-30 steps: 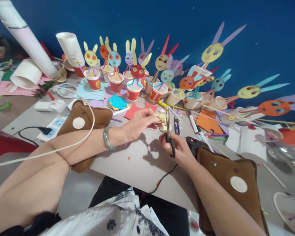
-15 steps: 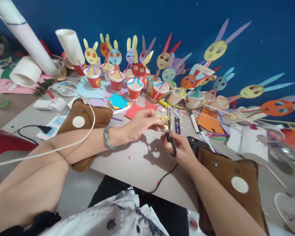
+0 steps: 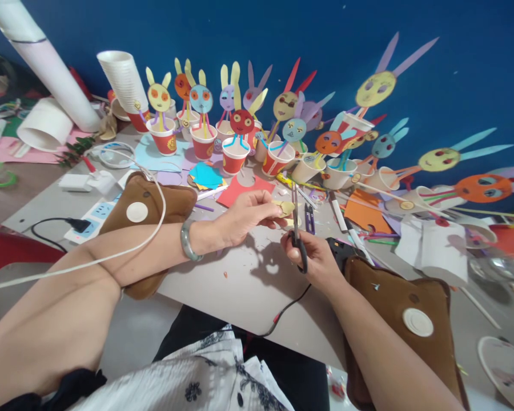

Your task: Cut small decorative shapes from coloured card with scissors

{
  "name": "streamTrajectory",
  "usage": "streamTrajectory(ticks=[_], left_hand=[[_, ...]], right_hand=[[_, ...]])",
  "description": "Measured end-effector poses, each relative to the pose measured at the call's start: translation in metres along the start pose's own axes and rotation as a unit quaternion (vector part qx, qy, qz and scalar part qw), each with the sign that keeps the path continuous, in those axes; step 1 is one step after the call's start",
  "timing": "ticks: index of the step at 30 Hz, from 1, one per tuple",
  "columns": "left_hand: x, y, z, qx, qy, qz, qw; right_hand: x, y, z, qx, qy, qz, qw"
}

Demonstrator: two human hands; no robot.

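Observation:
Near the middle of the view my left hand [image 3: 251, 217] pinches a small pale yellow piece of paper [image 3: 285, 208] between thumb and fingers. My right hand [image 3: 310, 254] is wrapped round the black handles of a pair of scissors [image 3: 295, 214]. The blades point up, away from me, right beside the paper's right edge; whether they touch it I cannot tell. Behind the hands a red paper sheet [image 3: 233, 191] with a round cut-out lies on the table [image 3: 240, 297]. A dark utility knife [image 3: 309, 219] lies just beyond my right hand.
Several paper cups [image 3: 235, 157] with paper rabbit figures stand along the blue wall. Brown cushions [image 3: 148, 197] lie beneath my left forearm and by my right [image 3: 398, 308]. A white cable crosses my left forearm. Orange paper [image 3: 366, 211] and markers lie at the right.
The yellow paper has turned slightly at the scissor blades. Both hands have stayed almost where they were.

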State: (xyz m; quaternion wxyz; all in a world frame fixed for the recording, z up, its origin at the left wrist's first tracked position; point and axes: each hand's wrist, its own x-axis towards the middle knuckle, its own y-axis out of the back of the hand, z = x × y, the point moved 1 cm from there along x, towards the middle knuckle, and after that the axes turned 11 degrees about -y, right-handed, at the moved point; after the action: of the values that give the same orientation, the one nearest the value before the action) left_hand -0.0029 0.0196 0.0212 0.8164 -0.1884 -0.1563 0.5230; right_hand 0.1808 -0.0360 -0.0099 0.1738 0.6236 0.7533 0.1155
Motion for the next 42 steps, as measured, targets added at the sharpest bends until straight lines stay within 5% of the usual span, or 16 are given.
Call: streamTrajectory(ticks=[23, 42], left_hand=[[0.0003, 0.0021, -0.0025, 0.018, -0.019, -0.041, 0.999], [0.0002, 0.0017, 0.0014, 0.034, -0.037, -0.013, 0.999]], right_hand=[[0.0017, 0.0011, 0.0055, 0.005, -0.003, 0.004, 1.0], [0.0021, -0.0003, 0.0049, 0.015, 0.003, 0.001, 1.0]])
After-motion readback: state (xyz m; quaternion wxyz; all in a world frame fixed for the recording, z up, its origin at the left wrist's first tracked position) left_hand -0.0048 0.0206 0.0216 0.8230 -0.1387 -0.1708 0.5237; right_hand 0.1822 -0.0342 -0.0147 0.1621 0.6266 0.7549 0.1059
